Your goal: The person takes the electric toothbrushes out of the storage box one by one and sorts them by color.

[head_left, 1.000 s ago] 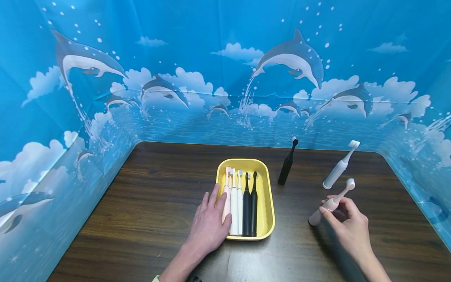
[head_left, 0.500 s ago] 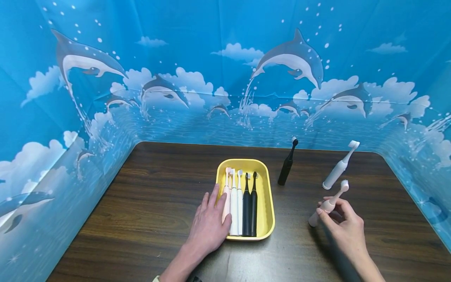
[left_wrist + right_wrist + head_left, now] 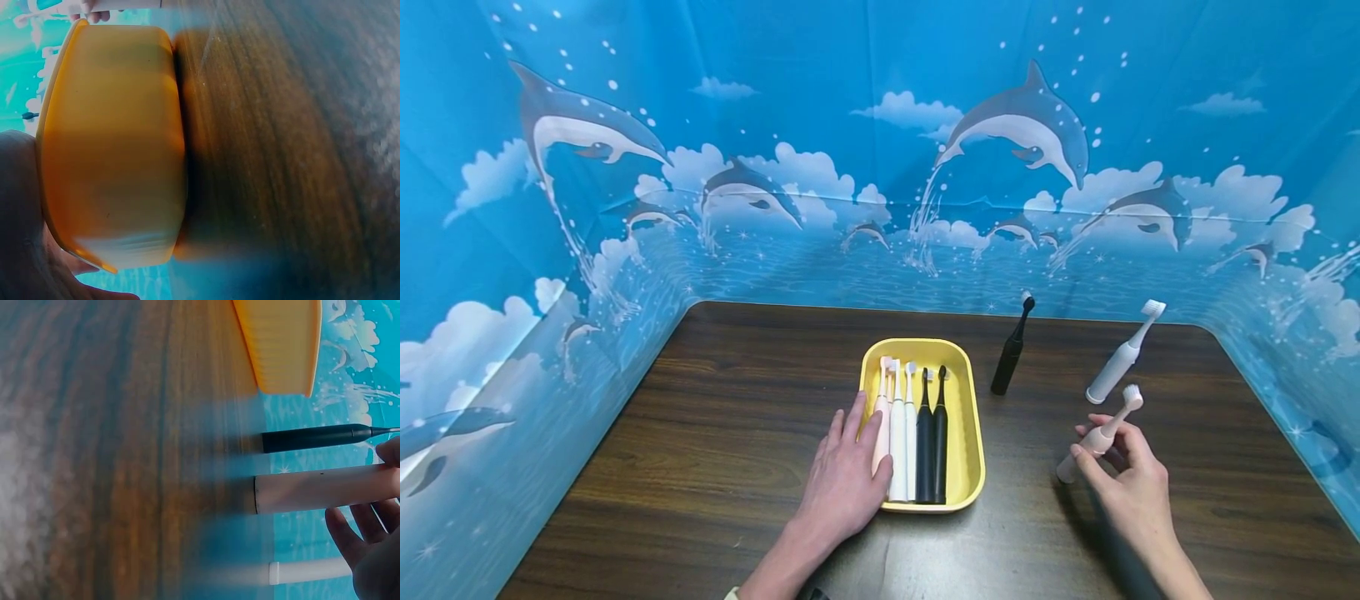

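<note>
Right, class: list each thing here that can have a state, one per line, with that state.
Yellow tray: flat on table, holds five toothbrushes.
Pink toothbrush: pinched by right hand, tilted, base on table.
Black toothbrush: lying on table, untouched.
White toothbrush: lying on table, untouched.
Left hand: flat, fingers resting on tray's left edge.

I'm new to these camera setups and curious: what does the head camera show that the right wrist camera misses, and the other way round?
Only the head view shows the left hand resting on the yellow tray, the five toothbrushes lying in it, the brush heads, and the dolphin backdrop.

Only the right wrist view shows the pink toothbrush base from close up, lifted off the table.

Both show the right hand holding the pink toothbrush, the black toothbrush, the white toothbrush and the tray.
</note>
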Demonstrator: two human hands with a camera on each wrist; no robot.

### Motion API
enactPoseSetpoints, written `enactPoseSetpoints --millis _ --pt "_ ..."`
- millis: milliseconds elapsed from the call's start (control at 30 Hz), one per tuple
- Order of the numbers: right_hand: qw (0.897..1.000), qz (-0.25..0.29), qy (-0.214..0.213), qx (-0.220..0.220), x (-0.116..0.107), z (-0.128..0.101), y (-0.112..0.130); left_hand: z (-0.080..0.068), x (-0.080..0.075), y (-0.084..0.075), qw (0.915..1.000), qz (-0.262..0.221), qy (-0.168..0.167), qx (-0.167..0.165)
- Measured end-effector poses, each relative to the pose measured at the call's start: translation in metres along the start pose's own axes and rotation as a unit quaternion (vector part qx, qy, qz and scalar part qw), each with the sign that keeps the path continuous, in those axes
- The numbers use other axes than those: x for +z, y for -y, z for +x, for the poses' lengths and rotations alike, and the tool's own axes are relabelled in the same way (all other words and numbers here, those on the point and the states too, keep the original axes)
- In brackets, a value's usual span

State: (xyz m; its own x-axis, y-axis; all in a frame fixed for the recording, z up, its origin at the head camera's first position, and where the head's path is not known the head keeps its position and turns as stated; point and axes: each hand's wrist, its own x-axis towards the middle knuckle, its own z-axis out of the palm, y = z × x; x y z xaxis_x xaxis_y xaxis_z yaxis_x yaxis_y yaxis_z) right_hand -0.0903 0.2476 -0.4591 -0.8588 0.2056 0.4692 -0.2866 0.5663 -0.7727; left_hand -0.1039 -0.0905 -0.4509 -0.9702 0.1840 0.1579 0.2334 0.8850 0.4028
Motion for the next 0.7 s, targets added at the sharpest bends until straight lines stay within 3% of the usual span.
enactPoseSetpoints --millis 200,333,400,467,500,533,567,633,700 --pt "1.0 0.017 -0.006 0.012 -0.001 0.002 0.004 0.001 0.0 0.0 1.0 0.001 0.0 -0.001" --pt "0.994 0.084 -0.075 -0.012 -0.006 0.005 0.013 0.001 0.001 -0.001 1.0 0.001 0.001 -0.001" --pt "0.971 0.183 -0.146 -0.041 -0.007 0.008 0.02 0.001 0.001 -0.001 1.0 0.001 0.001 0.0" --pt "0.929 0.282 -0.225 -0.078 -0.009 0.013 0.032 0.001 0.002 -0.001 1.0 0.002 0.0 0.001" --pt "0.904 0.323 -0.263 -0.098 -0.009 0.015 0.039 0.001 0.002 -0.001 1.0 0.003 0.0 0.001" --pt "0.877 0.359 -0.297 -0.117 -0.009 0.018 0.047 0.001 0.002 -0.001 1.0 0.003 0.001 0.0" --pt "0.857 0.377 -0.326 -0.132 -0.009 0.02 0.056 0.001 0.001 -0.001 1.0 0.003 0.001 0.0" --pt "0.837 0.38 -0.364 -0.153 -0.009 0.023 0.071 0.001 0.001 -0.001 1.0 0.004 0.0 0.0" --pt "0.827 0.375 -0.38 -0.176 -0.008 0.025 0.082 0.001 0.0 -0.002 1.0 0.003 0.0 -0.002"
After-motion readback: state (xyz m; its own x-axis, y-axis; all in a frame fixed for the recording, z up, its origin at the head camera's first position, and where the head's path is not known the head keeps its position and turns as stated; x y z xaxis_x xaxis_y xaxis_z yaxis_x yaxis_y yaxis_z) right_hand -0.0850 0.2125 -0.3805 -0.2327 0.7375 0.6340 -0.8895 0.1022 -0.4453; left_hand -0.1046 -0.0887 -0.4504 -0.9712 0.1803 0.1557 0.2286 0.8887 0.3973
